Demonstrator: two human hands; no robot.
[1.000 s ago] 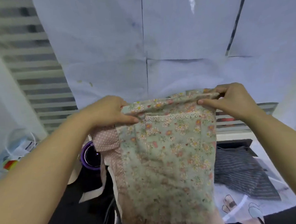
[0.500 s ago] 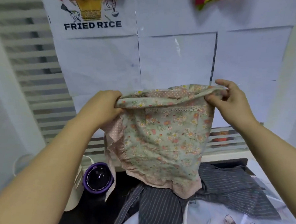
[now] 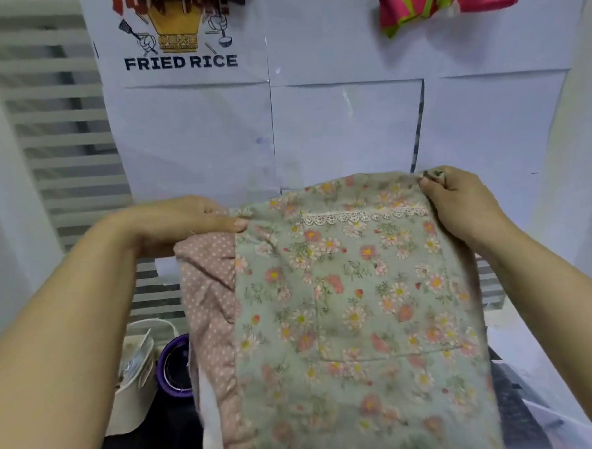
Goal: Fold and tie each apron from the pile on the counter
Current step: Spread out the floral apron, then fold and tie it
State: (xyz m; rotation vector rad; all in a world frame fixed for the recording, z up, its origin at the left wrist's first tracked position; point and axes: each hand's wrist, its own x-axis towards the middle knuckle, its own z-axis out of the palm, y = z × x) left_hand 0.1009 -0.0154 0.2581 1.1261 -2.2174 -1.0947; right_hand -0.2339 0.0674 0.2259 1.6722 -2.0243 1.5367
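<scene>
A green floral apron [image 3: 354, 307] with a lace-trimmed pocket and a pink dotted border hangs in the air in front of me, folded along its top edge. My left hand [image 3: 181, 223] pinches the top left corner between thumb and fingers. My right hand [image 3: 458, 202] grips the top right corner with curled fingers. The apron's lower part drops out of the frame and hides most of the counter. A dark striped apron [image 3: 513, 405] lies on the counter behind it, at the lower right.
A purple-rimmed round object [image 3: 173, 368] and a cream cloth bag [image 3: 135, 387] sit at the left of the counter. A wall of white sheets with a "FRIED RICE" print [image 3: 180, 62] stands close ahead. A pink and green cloth [image 3: 444, 0] hangs at top right.
Both hands lowered the apron and pulled its top edge taut and flat. The cloth now hangs closer to me and covers the striped apron that showed below it.
</scene>
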